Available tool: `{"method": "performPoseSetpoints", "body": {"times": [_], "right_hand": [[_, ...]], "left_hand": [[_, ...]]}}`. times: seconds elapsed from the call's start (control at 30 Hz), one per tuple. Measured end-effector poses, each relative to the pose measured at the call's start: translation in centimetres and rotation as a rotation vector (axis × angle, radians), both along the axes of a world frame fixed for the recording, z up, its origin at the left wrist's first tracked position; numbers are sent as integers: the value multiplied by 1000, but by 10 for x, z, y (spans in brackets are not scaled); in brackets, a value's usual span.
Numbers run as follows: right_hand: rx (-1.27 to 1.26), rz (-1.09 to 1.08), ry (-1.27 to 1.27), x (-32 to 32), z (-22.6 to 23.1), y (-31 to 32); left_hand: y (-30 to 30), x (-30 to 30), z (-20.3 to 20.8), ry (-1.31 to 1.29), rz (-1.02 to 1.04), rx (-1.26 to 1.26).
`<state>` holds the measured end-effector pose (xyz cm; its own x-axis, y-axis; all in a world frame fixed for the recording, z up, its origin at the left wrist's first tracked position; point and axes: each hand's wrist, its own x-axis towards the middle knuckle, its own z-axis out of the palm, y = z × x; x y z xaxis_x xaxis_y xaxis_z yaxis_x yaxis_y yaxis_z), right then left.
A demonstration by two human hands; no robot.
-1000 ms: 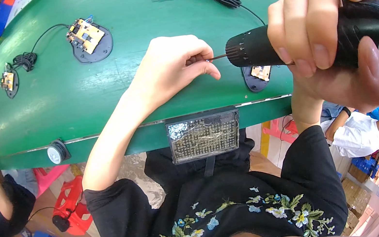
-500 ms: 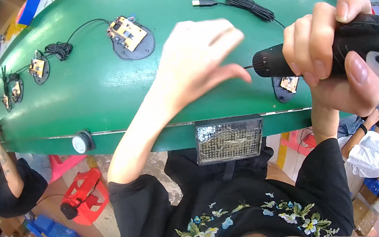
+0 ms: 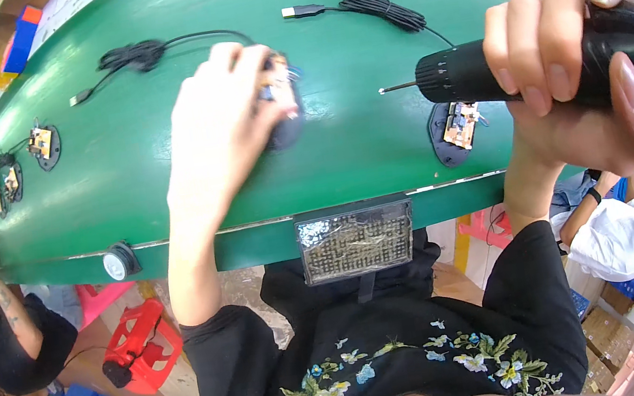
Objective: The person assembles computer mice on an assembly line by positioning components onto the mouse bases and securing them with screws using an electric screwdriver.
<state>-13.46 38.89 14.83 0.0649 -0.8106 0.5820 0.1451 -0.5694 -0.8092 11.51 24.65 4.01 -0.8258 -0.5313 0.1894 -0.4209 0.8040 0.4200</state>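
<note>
My left hand (image 3: pixel 218 110) is closed round the left side of a computer mouse base (image 3: pixel 288 130). The base is dark and carries a tan circuit board (image 3: pixel 279 81), both smeared by motion and partly behind my fingers. My right hand (image 3: pixel 560 71) grips a black electric screwdriver (image 3: pixel 459 77), held level above the table with its thin bit pointing left. Something small and bright shows at the bit's tip, too small to name. Below the screwdriver lies a second mouse base (image 3: pixel 452 151) with a board, its cable coiled (image 3: pixel 384 7) behind.
More mouse bases with boards (image 3: pixel 43 145) lie along the left of the green table (image 3: pixel 360 159). A lamp-like round fitting (image 3: pixel 119 262) and a framed panel (image 3: pixel 356 241) sit at the near edge. Co-workers sit left (image 3: pixel 27 340) and right (image 3: pixel 607 245); a red stool (image 3: pixel 142 347) stands below.
My left hand has moved left and closed on the mouse base, which has shifted right and nearer with its cable. The screwdriver stays in my right hand, held at about the same place.
</note>
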Motion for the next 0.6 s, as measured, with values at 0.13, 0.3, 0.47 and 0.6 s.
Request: {"method": "performPoseSetpoints", "body": {"times": [0.13, 0.3, 0.47, 0.6], "right_hand": [[-8, 15, -21, 7, -15, -9], [40, -35, -45, 17, -24, -15], [60, -114, -85, 25, -31, -23], [60, -170, -122, 30, -36, -28]], "left_hand": [[26, -5, 6, 5, -113, 128], [20, -1, 16, 93, -180, 71], [7, 5, 12, 75, -176, 159], [8, 7, 26, 35, -308, 255]]}}
